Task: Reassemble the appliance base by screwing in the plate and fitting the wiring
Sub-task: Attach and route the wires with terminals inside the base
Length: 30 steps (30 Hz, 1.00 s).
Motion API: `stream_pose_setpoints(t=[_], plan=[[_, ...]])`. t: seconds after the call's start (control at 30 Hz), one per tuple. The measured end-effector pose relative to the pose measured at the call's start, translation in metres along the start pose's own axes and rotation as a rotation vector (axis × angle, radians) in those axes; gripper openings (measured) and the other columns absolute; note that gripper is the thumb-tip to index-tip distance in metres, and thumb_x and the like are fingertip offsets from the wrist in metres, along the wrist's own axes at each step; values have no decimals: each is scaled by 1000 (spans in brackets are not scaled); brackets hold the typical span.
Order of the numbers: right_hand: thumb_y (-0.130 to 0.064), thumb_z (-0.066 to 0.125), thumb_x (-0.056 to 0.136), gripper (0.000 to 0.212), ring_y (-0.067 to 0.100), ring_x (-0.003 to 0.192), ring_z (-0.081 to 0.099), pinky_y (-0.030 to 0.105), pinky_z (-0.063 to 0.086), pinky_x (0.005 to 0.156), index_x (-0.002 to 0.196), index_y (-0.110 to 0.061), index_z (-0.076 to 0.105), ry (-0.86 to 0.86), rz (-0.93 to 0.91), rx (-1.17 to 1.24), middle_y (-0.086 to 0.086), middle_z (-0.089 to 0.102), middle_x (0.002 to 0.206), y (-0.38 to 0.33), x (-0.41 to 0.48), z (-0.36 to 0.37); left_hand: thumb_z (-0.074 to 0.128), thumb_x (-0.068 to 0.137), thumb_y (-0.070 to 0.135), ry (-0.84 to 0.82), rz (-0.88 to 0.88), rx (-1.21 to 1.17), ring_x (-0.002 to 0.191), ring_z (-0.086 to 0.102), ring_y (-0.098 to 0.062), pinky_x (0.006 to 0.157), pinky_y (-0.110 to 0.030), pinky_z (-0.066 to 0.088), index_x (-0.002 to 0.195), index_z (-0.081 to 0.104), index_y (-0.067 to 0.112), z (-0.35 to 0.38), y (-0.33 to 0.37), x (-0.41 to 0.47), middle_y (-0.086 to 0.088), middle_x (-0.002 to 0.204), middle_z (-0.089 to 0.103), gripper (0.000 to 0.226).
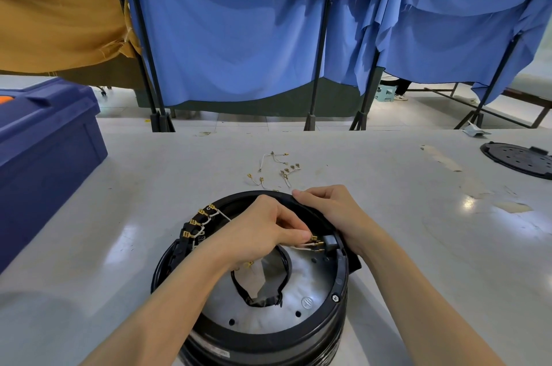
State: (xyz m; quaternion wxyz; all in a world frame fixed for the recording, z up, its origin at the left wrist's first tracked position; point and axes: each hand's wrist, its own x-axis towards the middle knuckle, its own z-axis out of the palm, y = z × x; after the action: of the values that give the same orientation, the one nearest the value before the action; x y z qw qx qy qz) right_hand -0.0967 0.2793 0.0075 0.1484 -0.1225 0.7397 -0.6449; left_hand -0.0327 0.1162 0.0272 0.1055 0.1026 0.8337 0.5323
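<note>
A round black appliance base [339, 285] stands upside down at the table's near edge, with a silver metal plate [307, 285] inside its rim. My left hand [263, 231] reaches over the plate and pinches a white wire with a brass terminal [313, 241] next to a black connector block [331, 243] at the rim. My right hand [331, 210] grips the far right rim. A row of brass terminals on white wires [198, 223] sits on the left rim. A black-wrapped cable loop [263, 297] lies on the plate.
Several loose short wires with brass terminals [276, 170] lie on the white table [418, 231] beyond the base. A black perforated round cover [519, 159] rests at the far right. A dark blue bin [44, 150] stands at the left. Blue curtains hang behind.
</note>
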Motion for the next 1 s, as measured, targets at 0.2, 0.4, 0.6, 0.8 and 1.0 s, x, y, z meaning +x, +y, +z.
stream_pose_setpoints(t=[0.2, 0.4, 0.6, 0.8, 1.0], plan=[[-30, 69, 89, 29, 16, 59, 64, 22, 48, 54, 79, -4, 75, 0, 3, 12, 9, 69, 68, 0, 1, 0, 73, 85, 17, 8, 8, 31, 75, 63, 1, 73, -12, 47, 85, 79, 16, 2, -2, -1, 2, 82, 75, 6], [-31, 69, 89, 30, 14, 56, 63, 20, 48, 52, 77, -4, 75, 4, 0, 6, 7, 69, 65, 0, 1, 0, 74, 84, 17, 25, 13, 46, 71, 61, 1, 71, -13, 47, 85, 79, 14, 3, -1, -1, 0, 82, 75, 6], [-31, 69, 89, 32, 17, 60, 64, 23, 50, 55, 82, 0, 75, 14, -1, -5, 12, 70, 70, 1, 0, 0, 75, 83, 16, 39, -1, 21, 57, 58, 6, 58, -7, 42, 83, 79, 15, 4, -2, 0, 8, 68, 72, 4], [-30, 70, 89, 30, 15, 56, 64, 21, 48, 52, 75, -4, 75, 10, -1, 15, 8, 69, 65, 1, 1, 0, 79, 79, 9, 12, -113, -84, 51, 57, 4, 52, -5, 40, 82, 79, 8, 2, 0, 3, 3, 61, 70, 4], [-29, 70, 88, 27, 17, 62, 68, 21, 51, 55, 78, -5, 76, 12, 3, 21, 10, 72, 70, 0, 1, 1, 81, 73, 9, -62, -288, -111, 70, 63, -13, 63, -23, 46, 80, 80, 10, -5, 7, 11, -9, 76, 75, 7]])
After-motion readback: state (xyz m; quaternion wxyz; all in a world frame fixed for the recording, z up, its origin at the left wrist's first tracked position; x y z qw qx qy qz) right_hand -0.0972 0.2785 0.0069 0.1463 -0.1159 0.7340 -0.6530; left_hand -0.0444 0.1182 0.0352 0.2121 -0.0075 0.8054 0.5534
